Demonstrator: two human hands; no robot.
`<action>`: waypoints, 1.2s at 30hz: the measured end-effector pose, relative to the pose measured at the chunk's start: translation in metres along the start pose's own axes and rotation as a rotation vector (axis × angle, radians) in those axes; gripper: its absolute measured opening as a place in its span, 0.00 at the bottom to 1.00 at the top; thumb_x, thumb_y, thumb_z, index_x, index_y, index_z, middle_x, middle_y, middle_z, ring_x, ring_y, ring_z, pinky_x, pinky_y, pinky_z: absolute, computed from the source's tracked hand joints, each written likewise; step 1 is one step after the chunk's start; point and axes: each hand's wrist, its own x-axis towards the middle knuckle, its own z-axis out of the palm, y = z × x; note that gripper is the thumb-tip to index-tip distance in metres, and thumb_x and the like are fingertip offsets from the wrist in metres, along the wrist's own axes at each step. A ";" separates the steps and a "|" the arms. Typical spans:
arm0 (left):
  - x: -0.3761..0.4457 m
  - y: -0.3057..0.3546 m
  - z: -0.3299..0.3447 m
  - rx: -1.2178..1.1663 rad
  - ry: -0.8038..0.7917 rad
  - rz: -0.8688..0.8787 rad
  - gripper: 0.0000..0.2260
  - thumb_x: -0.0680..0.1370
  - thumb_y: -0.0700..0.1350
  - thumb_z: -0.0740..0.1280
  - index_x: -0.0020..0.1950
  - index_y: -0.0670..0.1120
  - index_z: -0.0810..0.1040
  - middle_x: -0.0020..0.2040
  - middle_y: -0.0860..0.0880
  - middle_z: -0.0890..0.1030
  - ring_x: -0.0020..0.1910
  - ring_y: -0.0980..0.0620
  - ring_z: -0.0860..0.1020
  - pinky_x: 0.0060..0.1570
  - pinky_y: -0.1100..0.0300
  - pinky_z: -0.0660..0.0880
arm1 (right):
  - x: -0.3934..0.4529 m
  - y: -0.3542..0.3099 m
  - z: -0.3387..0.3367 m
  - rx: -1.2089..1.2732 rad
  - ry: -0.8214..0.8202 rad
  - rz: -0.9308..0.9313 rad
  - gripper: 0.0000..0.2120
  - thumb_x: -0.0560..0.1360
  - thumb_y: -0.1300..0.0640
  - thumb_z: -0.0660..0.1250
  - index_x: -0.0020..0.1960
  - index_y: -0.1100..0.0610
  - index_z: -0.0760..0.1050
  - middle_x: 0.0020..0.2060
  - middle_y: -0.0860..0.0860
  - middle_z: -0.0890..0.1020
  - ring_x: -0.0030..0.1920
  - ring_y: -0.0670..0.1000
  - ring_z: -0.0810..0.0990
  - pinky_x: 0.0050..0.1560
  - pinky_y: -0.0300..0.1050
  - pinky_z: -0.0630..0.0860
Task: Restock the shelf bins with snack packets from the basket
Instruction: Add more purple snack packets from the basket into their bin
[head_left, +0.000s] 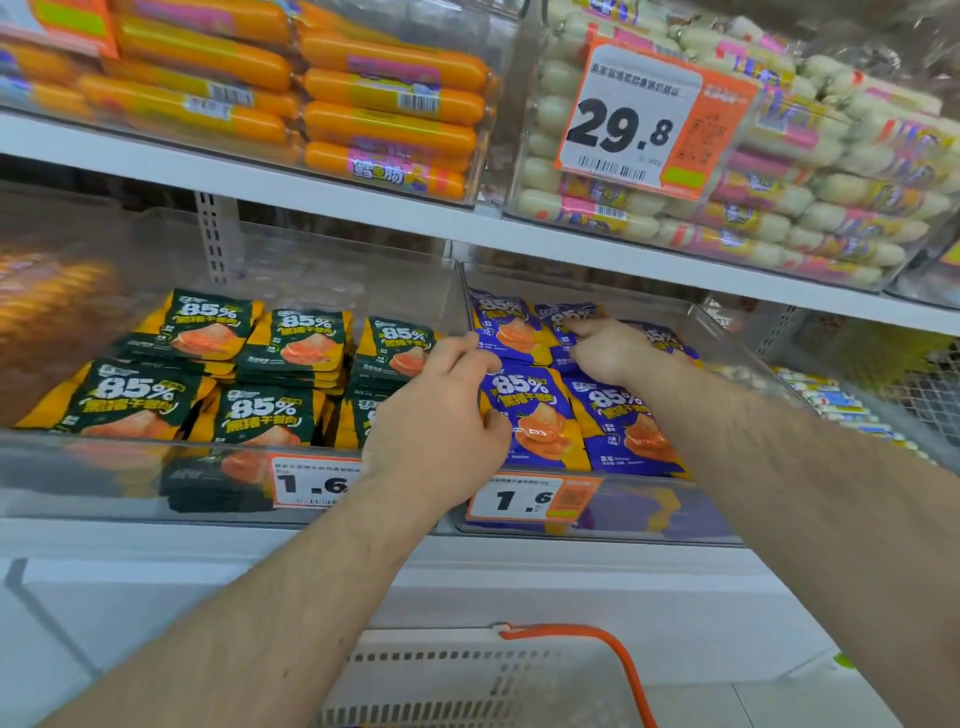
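Observation:
Both hands reach into the clear shelf bin (737, 338) of blue snack packets. My left hand (441, 415) grips the left edge of a front blue packet (540, 415), thumb curled on its face. My right hand (608, 348) lies on the blue packets at the back (511, 325), fingers stretched out and pressing on them. Another blue packet (628, 426) lies at the front right. To the left, the neighbouring bin (104, 467) holds green packets (140, 400) in stacks. The white basket (467, 680) with an orange handle (597, 644) sits below, between my forearms; its contents are not visible.
The shelf above carries clear boxes of orange sausages (389, 119) and white sausages (779, 208), with a 29.8 price tag (639, 119). Price tags reading 1.6 (530, 499) hang on the bin fronts. A wire rack with small packs (841, 400) stands at the right.

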 end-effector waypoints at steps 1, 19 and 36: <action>0.000 0.000 0.000 -0.005 0.004 0.003 0.20 0.78 0.49 0.67 0.69 0.54 0.69 0.75 0.57 0.62 0.64 0.56 0.72 0.47 0.58 0.78 | 0.001 0.000 0.000 -0.024 0.011 -0.010 0.28 0.79 0.58 0.57 0.76 0.41 0.62 0.78 0.52 0.60 0.73 0.58 0.66 0.71 0.51 0.68; 0.002 0.000 -0.002 -0.037 -0.035 -0.004 0.22 0.79 0.49 0.67 0.72 0.53 0.68 0.75 0.57 0.62 0.67 0.57 0.70 0.52 0.54 0.80 | -0.009 -0.003 -0.008 -0.100 0.037 0.058 0.23 0.84 0.51 0.49 0.78 0.43 0.57 0.78 0.54 0.58 0.76 0.61 0.60 0.74 0.56 0.58; -0.064 0.032 -0.007 -0.143 -0.078 0.213 0.04 0.73 0.43 0.66 0.44 0.51 0.77 0.42 0.52 0.80 0.42 0.49 0.76 0.40 0.54 0.73 | -0.164 -0.042 0.039 0.432 0.896 -0.327 0.15 0.72 0.54 0.55 0.30 0.60 0.68 0.25 0.54 0.71 0.31 0.58 0.68 0.31 0.51 0.63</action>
